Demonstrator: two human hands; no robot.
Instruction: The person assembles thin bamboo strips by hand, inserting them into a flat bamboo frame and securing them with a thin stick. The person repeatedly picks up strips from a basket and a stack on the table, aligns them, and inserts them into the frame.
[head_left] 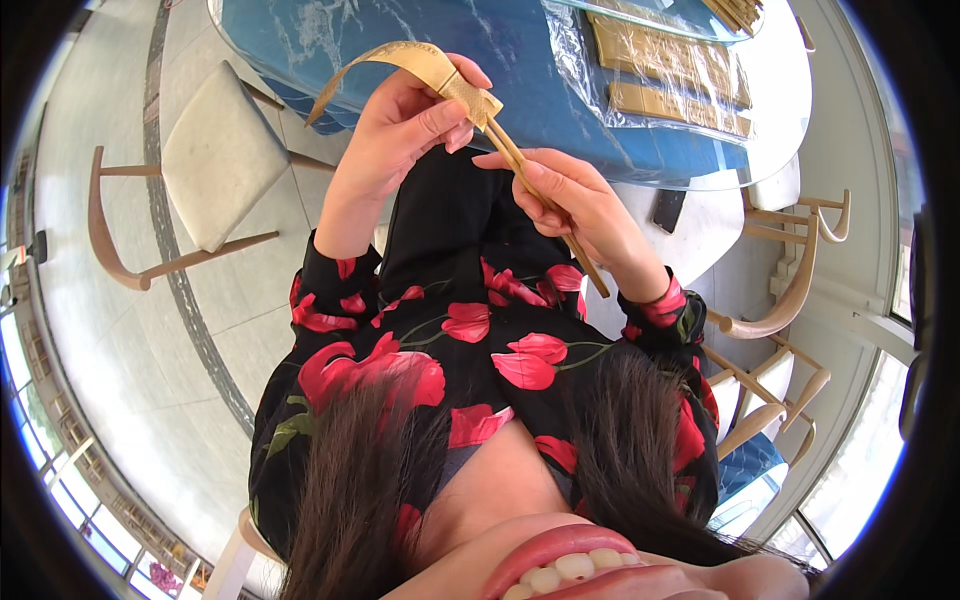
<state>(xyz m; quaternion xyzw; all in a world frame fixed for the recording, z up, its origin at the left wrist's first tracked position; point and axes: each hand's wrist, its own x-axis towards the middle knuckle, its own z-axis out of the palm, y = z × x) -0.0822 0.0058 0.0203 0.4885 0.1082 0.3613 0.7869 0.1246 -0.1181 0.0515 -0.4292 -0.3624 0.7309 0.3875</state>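
Note:
My left hand (392, 130) is closed on a gold paper strip (405, 52), pinching it between thumb and fingers. One end of the strip curls away to the left, while its folded part lies around or against the upper ends of a pair of wooden chopsticks (507, 150); I cannot tell which. My right hand (580, 205) grips the chopsticks lower down, and their other ends stick out below the palm. Both hands are held above my lap, just in front of the table's near edge.
The blue marble-patterned table (440, 30) has a clear top layer. On its right lie gold flat pieces (670, 60) in clear plastic, with a bundle of sticks (735, 12) behind. A white-seated chair (210, 155) stands left; a dark flat object (669, 210) rests on a pale surface at right.

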